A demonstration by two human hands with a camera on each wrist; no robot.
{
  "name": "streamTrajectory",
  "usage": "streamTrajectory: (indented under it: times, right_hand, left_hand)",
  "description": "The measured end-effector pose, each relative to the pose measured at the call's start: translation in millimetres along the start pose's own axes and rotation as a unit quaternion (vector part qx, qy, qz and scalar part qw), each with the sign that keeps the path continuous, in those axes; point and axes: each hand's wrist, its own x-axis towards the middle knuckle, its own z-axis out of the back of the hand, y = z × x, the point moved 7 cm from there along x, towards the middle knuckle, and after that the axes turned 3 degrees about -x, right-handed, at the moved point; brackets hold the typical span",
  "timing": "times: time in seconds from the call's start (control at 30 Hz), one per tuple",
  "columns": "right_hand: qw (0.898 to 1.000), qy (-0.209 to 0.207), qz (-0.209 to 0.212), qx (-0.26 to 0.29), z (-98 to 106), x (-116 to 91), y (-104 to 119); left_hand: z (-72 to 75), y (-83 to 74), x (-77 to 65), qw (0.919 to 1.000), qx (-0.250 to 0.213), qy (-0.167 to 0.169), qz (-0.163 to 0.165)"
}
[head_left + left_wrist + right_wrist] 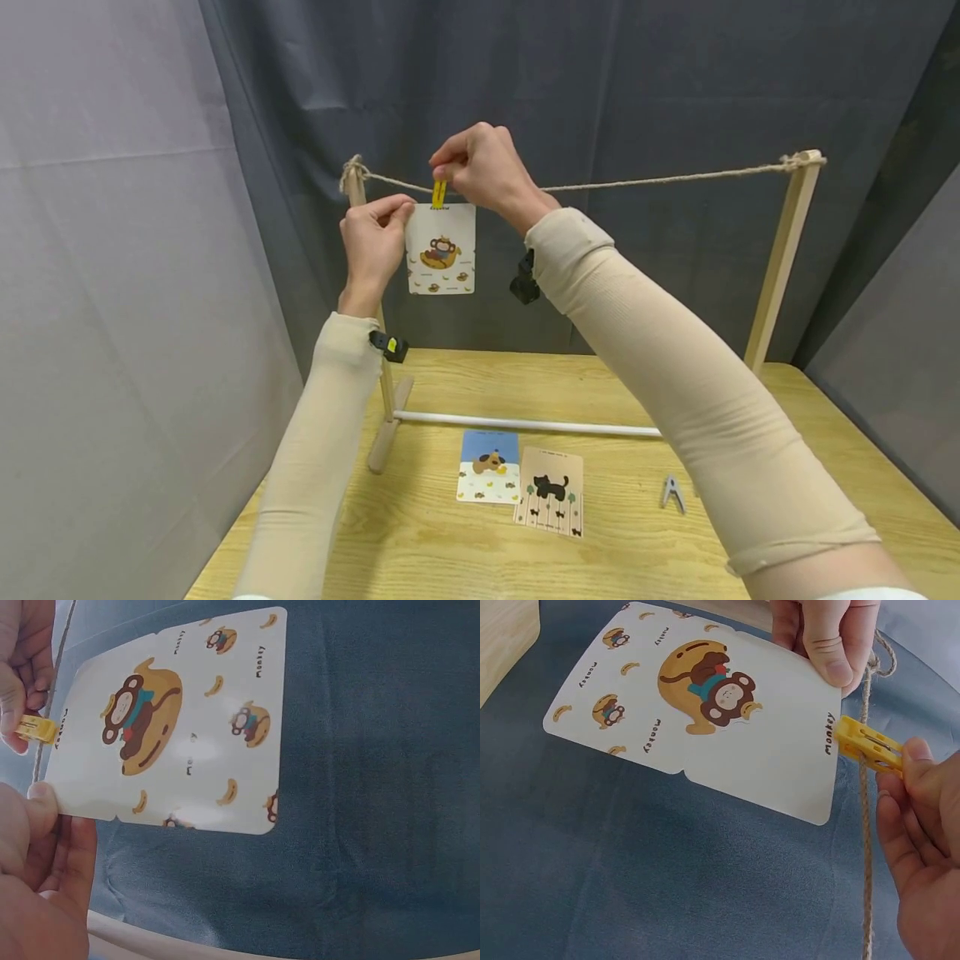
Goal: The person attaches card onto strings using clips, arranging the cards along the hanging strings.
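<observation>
A white monkey card (442, 262) hangs upright just under the rope (675, 177), near the left post. My left hand (375, 242) pinches its upper left corner between thumb and fingers. With thumb and fingertips, my right hand (487, 171) pinches a yellow clothespin (870, 746) at the card's top edge. In the right wrist view the clothespin's tip overlaps the card by the printed word, and the rope runs across the clothespin. The left wrist view shows the card (172, 727) with the clothespin (36, 729) at its top edge.
On the wooden table (427, 550) lie a blue-and-white dog card (489, 479) and a pinkish cat card (551, 492), edges overlapping. A grey clothespin (672, 493) lies to the right. A wooden post (783, 258) and a white bar (525, 424) belong to the rope's frame.
</observation>
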Motion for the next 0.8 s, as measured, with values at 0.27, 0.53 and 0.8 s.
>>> streamTrajectory:
  times: [0.27, 0.53, 0.8]
  right_hand:
    - [1.000, 0.029, -0.005, -0.010, -4.0, -0.5, 0.5]
    - [0.998, 0.056, -0.012, -0.022, -6.4, -0.1, 0.5]
    - [0.996, 0.079, -0.017, -0.031, -9.3, 1.1, 1.4]
  left_hand:
    - [0.1, -1.9, -0.6, 1.0000, 0.000, 0.004, 0.000]
    - [-0.1, -0.7, -0.9, 1.0000, -0.004, 0.009, 0.000]
    - [0.1, 0.4, -3.0, 0.9997, -0.008, 0.021, 0.007]
